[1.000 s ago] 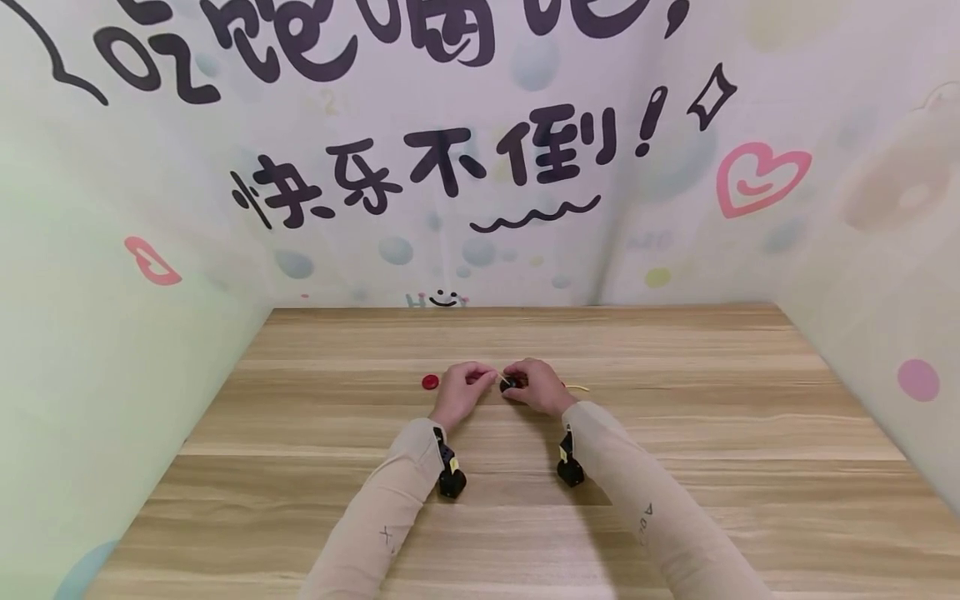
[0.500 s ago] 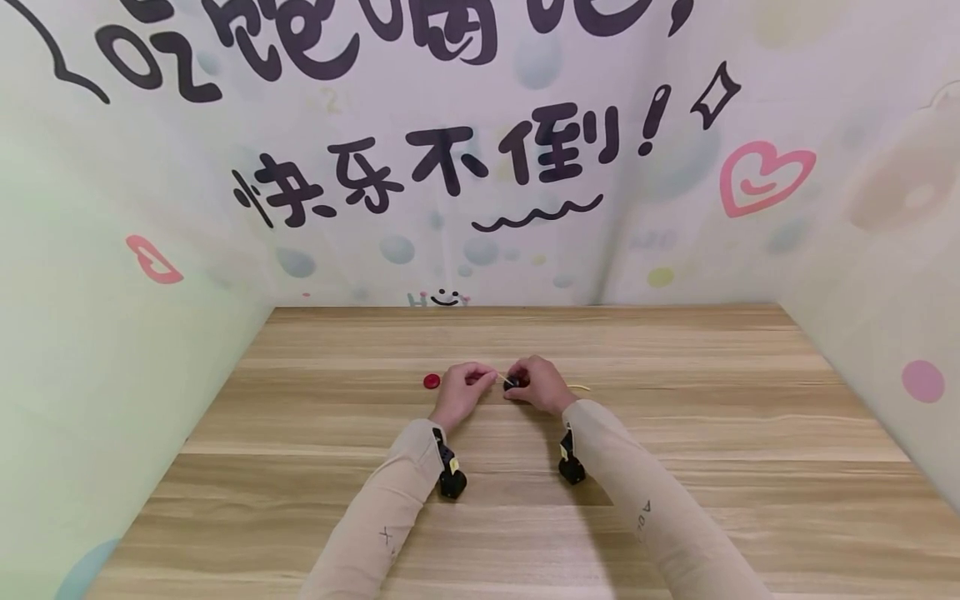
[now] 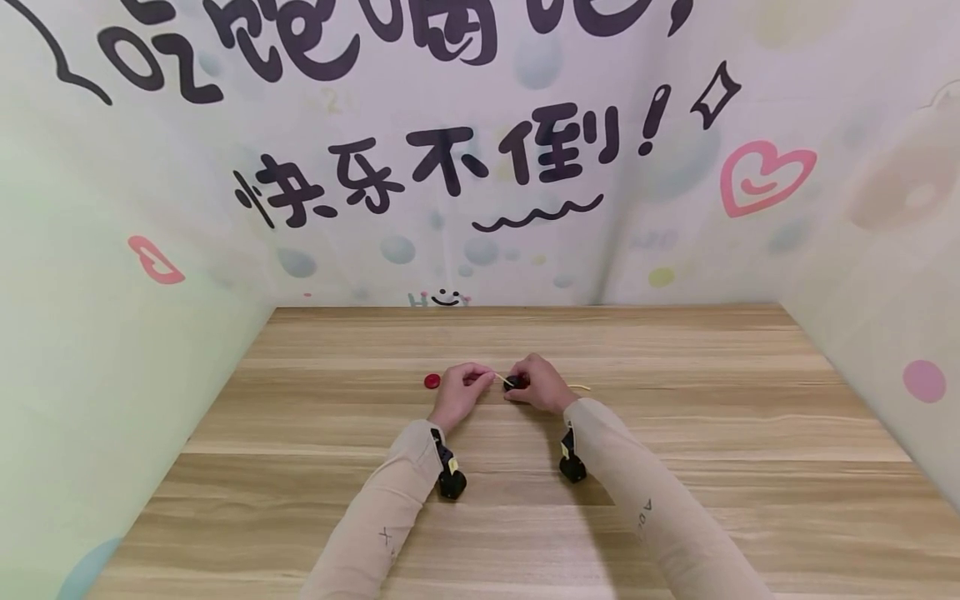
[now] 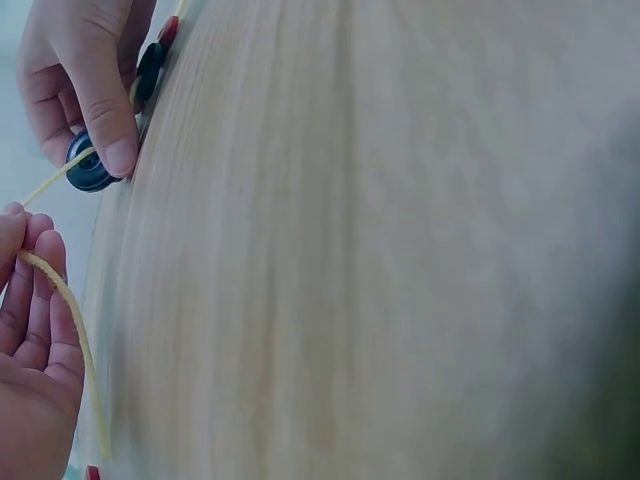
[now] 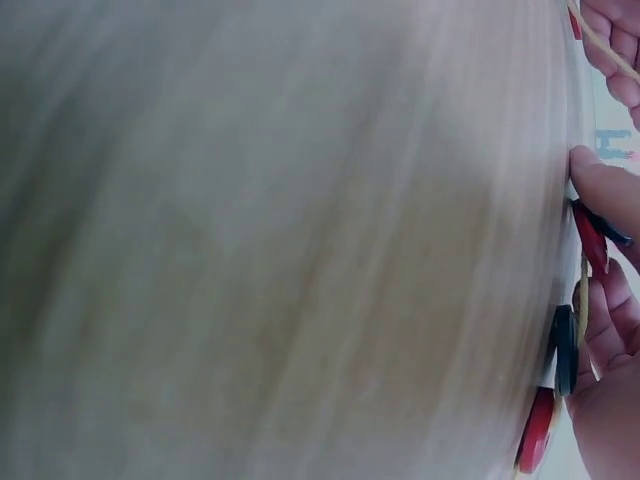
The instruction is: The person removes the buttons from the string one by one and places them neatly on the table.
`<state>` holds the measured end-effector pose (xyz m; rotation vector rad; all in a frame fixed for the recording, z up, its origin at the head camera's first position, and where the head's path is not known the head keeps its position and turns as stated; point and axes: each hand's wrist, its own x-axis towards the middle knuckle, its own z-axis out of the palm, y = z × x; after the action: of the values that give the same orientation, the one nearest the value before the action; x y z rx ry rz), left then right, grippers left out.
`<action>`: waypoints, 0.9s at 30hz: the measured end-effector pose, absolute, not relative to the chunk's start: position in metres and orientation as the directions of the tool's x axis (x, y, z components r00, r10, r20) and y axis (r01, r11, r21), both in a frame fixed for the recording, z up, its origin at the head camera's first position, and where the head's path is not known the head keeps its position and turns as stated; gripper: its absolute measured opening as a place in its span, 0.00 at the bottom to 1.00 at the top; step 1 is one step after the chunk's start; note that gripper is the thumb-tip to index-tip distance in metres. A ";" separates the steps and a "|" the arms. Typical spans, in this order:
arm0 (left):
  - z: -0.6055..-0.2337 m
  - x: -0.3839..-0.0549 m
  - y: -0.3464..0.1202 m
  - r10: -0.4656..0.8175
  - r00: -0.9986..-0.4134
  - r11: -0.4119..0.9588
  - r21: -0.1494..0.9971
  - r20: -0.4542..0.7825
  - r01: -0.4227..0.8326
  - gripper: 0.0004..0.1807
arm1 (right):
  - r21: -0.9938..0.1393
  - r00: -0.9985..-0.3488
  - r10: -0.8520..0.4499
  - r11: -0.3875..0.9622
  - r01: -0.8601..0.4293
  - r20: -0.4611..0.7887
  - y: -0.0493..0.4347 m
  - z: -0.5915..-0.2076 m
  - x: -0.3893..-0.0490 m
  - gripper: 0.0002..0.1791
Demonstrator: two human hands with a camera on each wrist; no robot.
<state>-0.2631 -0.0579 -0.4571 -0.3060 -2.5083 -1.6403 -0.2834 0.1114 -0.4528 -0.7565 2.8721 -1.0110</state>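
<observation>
Dark button [image 4: 90, 177] sits pinched in right grip [image 3: 543, 386].

Left hand [image 3: 457, 393], right hand [image 3: 541, 386]; both curled

High up, the head camera peers forward and down across table [image 3: 480, 533] to wall [image 3: 420, 237], left hand [image 3: 457, 396] and right hand [image 3: 543, 387] well off; down low, left wrist camera [image 3: 452, 482] and right wrist camera [image 3: 572, 466], rolled sideways, skim the table up close, both catching the two hands and cord [image 4: 78, 325]!

Soft shadows fall on the brightly lit table [image 3: 225, 500]; wrist views look hazy.
</observation>
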 end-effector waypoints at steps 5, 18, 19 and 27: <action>-0.459 -0.263 -0.060 0.084 -0.975 0.356 0.908 0.205 0.221 0.07 | -0.585 -0.861 -0.484 0.657 -0.476 0.156 0.112 -0.453 -0.282 0.08; -0.459 -0.262 -0.061 0.070 -0.982 0.338 0.922 0.175 0.188 0.07 | -0.554 -0.797 -0.573 0.606 -0.570 0.192 0.116 -0.454 -0.283 0.12; -0.459 -0.262 -0.061 0.067 -0.983 0.336 0.924 0.169 0.182 0.07 | -0.559 -0.801 -0.568 0.608 -0.564 0.190 0.116 -0.454 -0.283 0.12; -0.460 -0.261 -0.062 0.063 -0.987 0.353 0.922 0.145 0.158 0.08 | -0.565 -0.819 -0.533 0.617 -0.549 0.214 0.115 -0.455 -0.282 0.07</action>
<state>-0.2609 -0.0617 -0.4600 -0.2065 -2.5138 -1.7280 -0.2818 0.1150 -0.4552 -0.9526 2.8468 -1.0077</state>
